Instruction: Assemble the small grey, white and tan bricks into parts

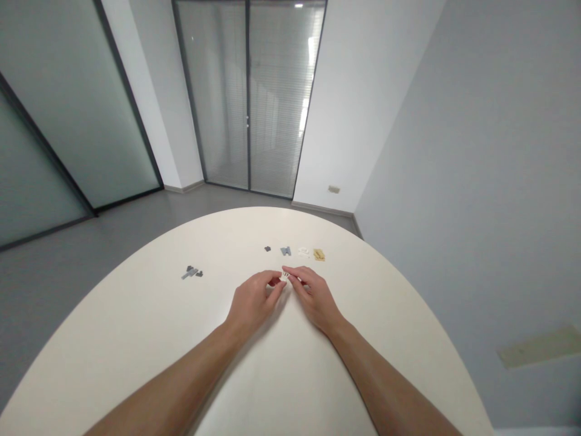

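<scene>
Left hand point(254, 298), right hand point(316, 297) close together over white table point(136, 339); fingertips of both pinch small white piece point(284, 276) (details too small). Yellow piece point(319, 255) beyond, gray pieces point(191, 273) farther left.

No text, label, brand, number or sign can be read. On the far part of the table point(399, 309), the tan piece point(319, 255) shows darker lines, too small to make out as lettering. The wall plate point(334, 189) beyond the table and the pale panel point(540, 346) to the table's right show no legible marking.
</scene>
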Action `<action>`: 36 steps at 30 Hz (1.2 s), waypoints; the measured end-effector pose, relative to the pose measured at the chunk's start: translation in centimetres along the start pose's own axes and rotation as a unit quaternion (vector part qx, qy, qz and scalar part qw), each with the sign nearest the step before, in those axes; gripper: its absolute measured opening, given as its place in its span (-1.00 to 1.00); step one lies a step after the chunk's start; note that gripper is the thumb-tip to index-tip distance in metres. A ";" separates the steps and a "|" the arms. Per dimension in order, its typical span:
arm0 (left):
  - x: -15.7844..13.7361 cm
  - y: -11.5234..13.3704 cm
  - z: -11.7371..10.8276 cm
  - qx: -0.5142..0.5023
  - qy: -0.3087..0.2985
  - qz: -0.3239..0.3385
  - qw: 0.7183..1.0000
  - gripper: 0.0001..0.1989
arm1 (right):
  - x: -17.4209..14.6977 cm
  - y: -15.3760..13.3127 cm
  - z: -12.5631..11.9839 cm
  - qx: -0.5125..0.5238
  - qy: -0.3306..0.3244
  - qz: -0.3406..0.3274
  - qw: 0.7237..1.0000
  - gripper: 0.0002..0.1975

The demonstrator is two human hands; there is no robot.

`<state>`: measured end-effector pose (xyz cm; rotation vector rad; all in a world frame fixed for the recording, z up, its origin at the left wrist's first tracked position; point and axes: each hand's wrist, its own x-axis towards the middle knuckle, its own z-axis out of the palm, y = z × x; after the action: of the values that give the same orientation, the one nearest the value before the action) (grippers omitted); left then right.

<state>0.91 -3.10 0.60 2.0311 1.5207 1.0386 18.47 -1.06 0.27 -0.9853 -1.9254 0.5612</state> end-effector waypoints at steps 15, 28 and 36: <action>0.0 0.1 0.1 0.009 0.004 0.001 1.000 -0.75 | 0.0 0.1 0.1 0.008 -0.001 -0.008 1.000 -0.72; 0.1 -0.1 0.1 0.013 -0.005 0.028 1.000 -0.68 | 0.1 -0.3 0.1 0.011 0.013 0.033 0.999 -0.83; 0.1 -0.1 0.0 0.018 -0.013 0.023 0.999 -0.69 | 0.0 -0.2 0.2 0.000 0.014 0.039 0.999 -0.85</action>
<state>0.87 -2.95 0.57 2.1055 1.4975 1.0048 18.26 -1.13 0.34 -1.0669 -1.8682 0.5891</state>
